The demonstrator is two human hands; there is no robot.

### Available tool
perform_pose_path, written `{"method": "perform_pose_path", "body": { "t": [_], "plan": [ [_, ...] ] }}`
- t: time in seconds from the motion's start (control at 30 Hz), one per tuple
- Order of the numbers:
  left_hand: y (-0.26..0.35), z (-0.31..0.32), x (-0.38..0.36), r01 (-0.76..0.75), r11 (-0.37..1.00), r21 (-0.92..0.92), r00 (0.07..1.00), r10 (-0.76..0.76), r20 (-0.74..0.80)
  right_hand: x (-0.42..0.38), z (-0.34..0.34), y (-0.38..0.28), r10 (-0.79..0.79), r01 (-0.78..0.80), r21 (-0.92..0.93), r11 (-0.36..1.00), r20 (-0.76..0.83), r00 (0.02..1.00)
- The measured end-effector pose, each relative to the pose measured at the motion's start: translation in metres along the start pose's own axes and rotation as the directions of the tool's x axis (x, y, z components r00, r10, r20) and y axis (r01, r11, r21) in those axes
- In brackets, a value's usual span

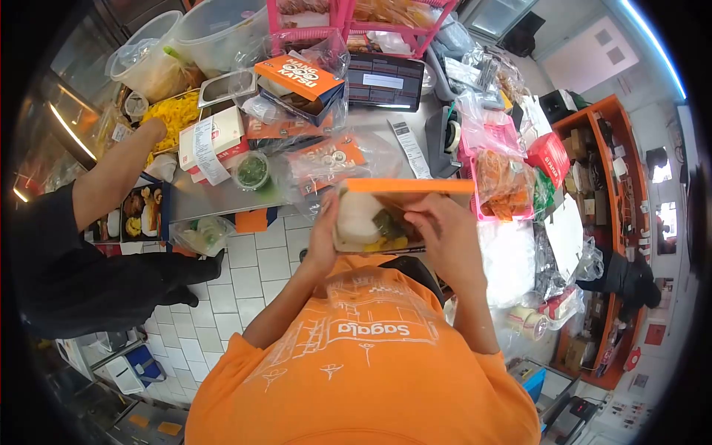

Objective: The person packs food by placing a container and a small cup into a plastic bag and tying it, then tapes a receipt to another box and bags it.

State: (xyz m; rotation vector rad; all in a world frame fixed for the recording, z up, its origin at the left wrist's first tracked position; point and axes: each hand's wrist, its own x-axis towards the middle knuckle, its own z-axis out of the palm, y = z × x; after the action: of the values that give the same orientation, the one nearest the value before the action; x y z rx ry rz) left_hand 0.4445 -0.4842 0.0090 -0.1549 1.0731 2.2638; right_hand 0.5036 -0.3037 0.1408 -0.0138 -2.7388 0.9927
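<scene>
An orange-edged takeaway food box is held up in front of my chest with its lid raised. Inside it are a white mound of rice, dark green leaves and some yellow food. My left hand grips the box's left side. On the right, my right hand has its fingers bent and closed at the lid and the box's right part, covering the contents there. Behind the box, flat orange printed packaging in clear plastic lies on the steel counter.
At the left, a co-worker's arm reaches to a tray of yellow food. A white box with a receipt, a tub of chopped greens and a tablet stand on the counter. Pink baskets and bagged food are at the right.
</scene>
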Motion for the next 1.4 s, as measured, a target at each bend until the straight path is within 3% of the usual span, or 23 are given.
{"method": "perform_pose_path", "body": {
  "t": [0.1, 0.13, 0.17, 0.2, 0.23, 0.27, 0.3, 0.33, 0.4, 0.5, 0.53, 0.57, 0.63, 0.67, 0.73, 0.77, 0.83, 0.97, 1.03, 1.17, 1.2, 1.27, 1.4],
  "plan": [
    [-0.036, 0.0, 0.029, 0.117, 0.993, -0.003, 0.992, -0.116, 0.043, -0.015, -0.016, 0.04, 0.189, -0.191, -0.007, 0.982, -0.102, 0.977],
    [-0.052, 0.0, 0.043, 0.105, 0.994, -0.013, 0.994, -0.105, 0.027, -0.019, -0.015, 0.074, 0.156, -0.11, 0.135, 0.985, -0.409, 0.899],
    [-0.07, -0.001, 0.058, 0.041, 0.998, -0.044, 0.993, -0.036, 0.109, -0.029, -0.027, 0.109, 0.368, -0.361, 0.105, 0.926, -0.459, 0.809],
    [-0.088, -0.004, 0.069, -0.021, 0.997, -0.081, 0.982, 0.035, 0.184, -0.038, -0.027, 0.144, 0.359, -0.351, 0.103, 0.931, -0.437, 0.825],
    [-0.102, -0.007, 0.079, -0.366, 0.885, 0.286, 0.914, 0.285, 0.288, -0.043, -0.022, 0.182, 0.479, -0.389, 0.349, 0.853, -0.227, 0.848],
    [-0.112, -0.005, 0.092, -0.377, 0.881, 0.287, 0.914, 0.303, 0.27, -0.04, -0.016, 0.212, 0.535, -0.451, 0.553, 0.7, 0.011, 0.844],
    [-0.119, 0.0, 0.107, -0.298, 0.931, 0.21, 0.94, 0.249, 0.232, -0.032, -0.001, 0.221, 0.395, -0.425, 0.688, 0.588, 0.214, 0.893],
    [-0.121, 0.005, 0.121, -0.219, 0.967, 0.131, 0.961, 0.19, 0.203, -0.02, 0.005, 0.23, 0.384, -0.426, 0.69, 0.585, 0.227, 0.895],
    [-0.107, 0.025, 0.141, -0.204, 0.966, 0.157, 0.976, 0.188, 0.113, 0.007, 0.009, 0.25, 0.382, -0.462, 0.831, 0.309, 0.337, 0.86],
    [-0.08, 0.033, 0.157, -0.089, 0.92, 0.38, 0.996, 0.079, 0.043, 0.025, 0.033, 0.303, 0.26, -0.396, 0.862, 0.316, 0.323, 0.91],
    [-0.087, 0.015, 0.161, -0.301, 0.788, 0.537, 0.953, 0.257, 0.158, 0.036, 0.025, 0.258, 0.426, -0.428, 0.804, 0.413, 0.245, 0.871],
    [-0.095, -0.006, 0.164, -0.491, 0.589, 0.642, 0.868, 0.395, 0.302, 0.029, 0.043, 0.29, 0.456, -0.532, 0.793, 0.296, 0.372, 0.808],
    [-0.066, 0.004, 0.138, -0.335, 0.863, 0.377, 0.942, 0.317, 0.111, 0.021, 0.072, 0.311, 0.37, -0.496, 0.799, 0.34, 0.371, 0.852],
    [-0.061, -0.007, 0.139, -0.319, 0.867, 0.383, 0.947, 0.304, 0.103, 0.023, 0.069, 0.307, 0.378, -0.506, 0.798, 0.327, 0.38, 0.844],
    [-0.056, -0.023, 0.139, -0.378, 0.363, 0.852, 0.88, 0.426, 0.209, 0.026, 0.054, 0.286, 0.293, -0.586, 0.806, 0.081, 0.542, 0.787],
    [-0.058, -0.026, 0.135, -0.359, 0.371, 0.856, 0.89, 0.412, 0.194, 0.022, 0.058, 0.287, 0.289, -0.594, 0.801, 0.079, 0.552, 0.782],
    [-0.057, -0.03, 0.136, -0.235, -0.012, 0.972, 0.905, 0.363, 0.223, 0.018, 0.066, 0.296, 0.304, -0.597, 0.8, 0.05, 0.557, 0.772],
    [-0.078, -0.035, 0.136, -0.007, -0.337, 0.942, 0.9, 0.409, 0.153, 0.009, 0.069, 0.302, 0.31, -0.55, 0.835, -0.033, 0.531, 0.788],
    [-0.09, -0.043, 0.148, -0.002, -0.573, 0.82, 0.635, 0.633, 0.443, 0.008, 0.073, 0.3, 0.308, -0.525, 0.845, 0.102, 0.475, 0.825],
    [-0.08, -0.054, 0.146, -0.063, -0.512, 0.856, 0.61, 0.66, 0.439, 0.025, 0.081, 0.283, 0.31, -0.458, 0.727, 0.512, 0.341, 0.887],
    [-0.076, -0.054, 0.143, -0.039, -0.533, 0.845, 0.598, 0.665, 0.447, 0.032, 0.086, 0.282, 0.311, -0.459, 0.725, 0.514, 0.342, 0.887],
    [-0.075, -0.062, 0.139, -0.015, -0.553, 0.833, 0.586, 0.67, 0.456, 0.053, 0.095, 0.278, 0.332, -0.498, 0.847, 0.186, 0.423, 0.843],
    [-0.071, -0.067, 0.135, 0.028, -0.493, 0.87, 0.559, 0.729, 0.395, 0.097, 0.114, 0.259, 0.474, -0.616, 0.689, 0.382, 0.426, 0.771]
  ]
}}
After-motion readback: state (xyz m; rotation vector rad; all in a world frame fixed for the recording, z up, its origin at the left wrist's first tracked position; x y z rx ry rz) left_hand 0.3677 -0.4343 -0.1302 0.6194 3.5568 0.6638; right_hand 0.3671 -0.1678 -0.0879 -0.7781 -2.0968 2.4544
